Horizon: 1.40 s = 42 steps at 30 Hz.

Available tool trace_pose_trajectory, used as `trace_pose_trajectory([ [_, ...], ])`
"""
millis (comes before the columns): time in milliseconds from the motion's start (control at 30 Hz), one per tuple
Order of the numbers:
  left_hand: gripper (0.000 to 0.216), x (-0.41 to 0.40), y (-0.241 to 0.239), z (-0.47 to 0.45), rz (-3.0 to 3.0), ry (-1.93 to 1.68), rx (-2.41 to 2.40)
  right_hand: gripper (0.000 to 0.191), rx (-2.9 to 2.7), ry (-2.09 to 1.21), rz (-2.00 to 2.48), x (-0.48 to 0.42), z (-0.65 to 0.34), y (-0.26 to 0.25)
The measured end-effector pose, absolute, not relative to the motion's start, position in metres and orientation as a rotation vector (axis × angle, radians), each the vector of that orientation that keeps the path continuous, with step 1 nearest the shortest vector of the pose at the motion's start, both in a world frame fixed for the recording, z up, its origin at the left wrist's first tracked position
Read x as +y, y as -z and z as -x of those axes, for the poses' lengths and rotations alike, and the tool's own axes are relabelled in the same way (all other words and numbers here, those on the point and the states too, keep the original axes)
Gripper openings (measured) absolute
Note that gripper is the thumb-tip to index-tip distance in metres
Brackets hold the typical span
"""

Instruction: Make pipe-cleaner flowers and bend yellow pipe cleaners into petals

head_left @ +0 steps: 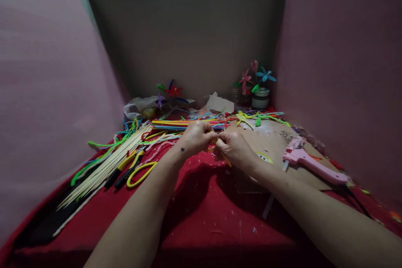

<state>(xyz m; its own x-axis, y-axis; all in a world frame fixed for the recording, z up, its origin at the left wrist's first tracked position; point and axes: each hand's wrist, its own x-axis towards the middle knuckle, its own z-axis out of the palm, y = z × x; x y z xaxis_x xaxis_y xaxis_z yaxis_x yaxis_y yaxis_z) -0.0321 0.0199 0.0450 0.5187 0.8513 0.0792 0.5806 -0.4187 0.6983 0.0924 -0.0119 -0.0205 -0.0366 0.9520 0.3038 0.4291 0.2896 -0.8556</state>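
Observation:
My left hand (197,137) and my right hand (234,147) meet over the red cloth (201,217), fingers pinched together on a yellow pipe cleaner (226,160). A short yellow end pokes out below my right hand; the rest is hidden by my fingers. Both fists are closed and touch each other.
A bundle of pale wooden sticks (106,165) and yellow-handled scissors (140,171) lie at the left. Loose coloured pipe cleaners (185,124) spread behind my hands. A pink glue gun (309,162) rests on cardboard (276,142) at the right. Finished pipe-cleaner flowers (256,77) stand at the back.

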Motion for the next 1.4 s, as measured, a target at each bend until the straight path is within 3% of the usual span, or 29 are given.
trace_pose_trajectory([
  [433, 0.024, 0.029, -0.041, 0.04, -2.112, -0.551, 1.13, 0.019, -1.532, -0.806, 1.237, -0.017, -0.092, 0.018],
  [600, 0.023, 0.023, -0.044, 0.036, -2.133, -0.485, 1.137, 0.021, -1.606, -0.616, 1.285, -0.017, -0.092, 0.02],
  [833, 0.019, 0.024, -0.038, 0.034, -2.18, -0.435, 1.129, 0.016, -1.813, -0.078, 1.514, -0.017, -0.093, 0.019],
  [1067, 0.013, 0.038, -0.039, 0.046, -1.922, -0.591, 0.875, 0.014, -1.366, -1.246, 1.098, -0.019, -0.098, 0.004],
  [1267, 0.016, 0.035, -0.037, 0.041, -1.894, -0.611, 0.954, 0.009, -1.162, -1.4, 1.125, -0.02, -0.099, 0.001],
  [1400, 0.015, 0.031, -0.032, 0.029, -2.247, -0.879, 1.108, 0.009, -1.069, -1.397, 1.145, -0.021, -0.098, 0.0],
])
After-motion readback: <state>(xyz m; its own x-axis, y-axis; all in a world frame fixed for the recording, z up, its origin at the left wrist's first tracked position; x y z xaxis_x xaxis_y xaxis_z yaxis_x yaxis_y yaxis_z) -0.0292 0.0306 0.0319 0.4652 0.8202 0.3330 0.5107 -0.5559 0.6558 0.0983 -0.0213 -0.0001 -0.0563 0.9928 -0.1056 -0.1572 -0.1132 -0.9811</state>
